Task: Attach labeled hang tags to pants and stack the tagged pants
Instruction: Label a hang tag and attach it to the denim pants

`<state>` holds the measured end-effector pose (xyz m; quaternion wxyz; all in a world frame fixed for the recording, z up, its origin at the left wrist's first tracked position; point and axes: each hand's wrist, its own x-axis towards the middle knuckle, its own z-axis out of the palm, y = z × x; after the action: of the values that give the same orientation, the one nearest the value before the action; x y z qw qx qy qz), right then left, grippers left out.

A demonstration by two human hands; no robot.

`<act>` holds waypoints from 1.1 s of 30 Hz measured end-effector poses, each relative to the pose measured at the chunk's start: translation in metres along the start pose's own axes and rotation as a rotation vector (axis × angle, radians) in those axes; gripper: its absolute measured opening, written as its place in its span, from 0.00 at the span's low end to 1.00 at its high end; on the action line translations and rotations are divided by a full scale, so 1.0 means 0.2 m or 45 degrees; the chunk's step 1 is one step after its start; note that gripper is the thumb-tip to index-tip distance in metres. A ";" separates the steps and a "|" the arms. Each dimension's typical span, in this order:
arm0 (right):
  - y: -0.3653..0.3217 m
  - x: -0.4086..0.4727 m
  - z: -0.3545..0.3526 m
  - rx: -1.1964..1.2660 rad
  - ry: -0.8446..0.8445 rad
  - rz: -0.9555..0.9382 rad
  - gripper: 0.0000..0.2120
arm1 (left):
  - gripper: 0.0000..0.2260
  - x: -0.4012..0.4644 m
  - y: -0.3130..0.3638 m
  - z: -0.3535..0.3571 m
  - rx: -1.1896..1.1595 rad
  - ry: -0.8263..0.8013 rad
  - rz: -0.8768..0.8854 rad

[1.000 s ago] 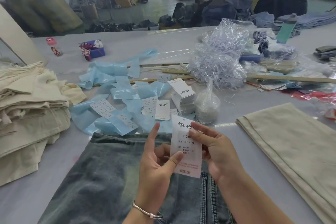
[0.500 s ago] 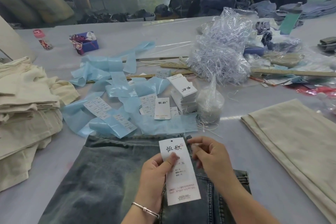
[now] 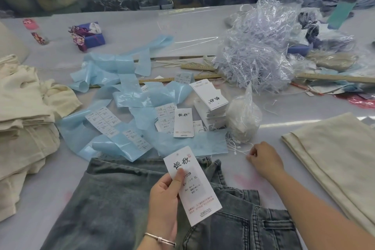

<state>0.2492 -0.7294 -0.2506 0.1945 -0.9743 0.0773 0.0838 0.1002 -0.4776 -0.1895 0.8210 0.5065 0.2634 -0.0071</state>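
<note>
Faded blue-grey denim pants (image 3: 113, 205) lie flat on the pale grey table (image 3: 203, 24), waistband toward the far side, fabric mottled and stiff-looking with raised seams.

Left hand (image 3: 164, 199) holds a long white card hang tag (image 3: 192, 186) upright and tilted over the denim, thumb pressed on its face, fingers behind. Tag is matte, printed with black brush characters, small black lines and red text low down; a small hole sits at the top.

Right hand (image 3: 265, 161) rests on the table just right of the waistband, fingers curled toward thin white loop strings (image 3: 239, 148); it seems to pinch one, though the strand is too fine to be sure.

Beyond: glossy light-blue backing strips (image 3: 113, 67), curled and crumpled; a stack of white tags (image 3: 209, 97); a clear plastic bag of white strings (image 3: 243, 119). Folded cream pants (image 3: 24, 124) stacked at left, a flat cream piece (image 3: 332, 152) at right.
</note>
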 end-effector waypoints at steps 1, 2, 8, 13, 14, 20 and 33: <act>0.00 0.01 0.01 -0.058 -0.027 -0.027 0.09 | 0.08 0.01 0.00 0.00 0.009 -0.007 -0.004; 0.00 0.02 0.01 -0.116 -0.057 -0.049 0.10 | 0.09 0.02 0.00 0.01 0.019 -0.011 -0.003; -0.04 -0.11 -0.11 0.767 -0.153 -0.041 0.07 | 0.09 0.01 0.02 0.03 0.033 -0.030 0.054; -0.12 -0.34 -0.29 1.673 -0.418 -0.007 0.04 | 0.10 -0.06 0.04 0.05 0.096 -0.083 0.165; -0.13 -0.38 -0.32 1.773 -0.494 -0.017 0.07 | 0.10 -0.08 0.05 0.05 0.120 -0.103 0.194; -0.21 -0.64 -0.46 1.581 -0.408 -0.418 0.11 | 0.06 -0.24 0.06 0.09 0.260 -0.182 0.382; -0.37 -1.08 -0.50 1.145 -0.206 -0.739 0.06 | 0.06 -0.47 0.06 0.13 0.582 -0.218 0.793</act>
<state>0.0654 -0.6755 -0.0917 0.6128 -0.7667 -0.1819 0.0602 0.0332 -0.5176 -0.1298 0.6689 0.7295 0.0194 0.1418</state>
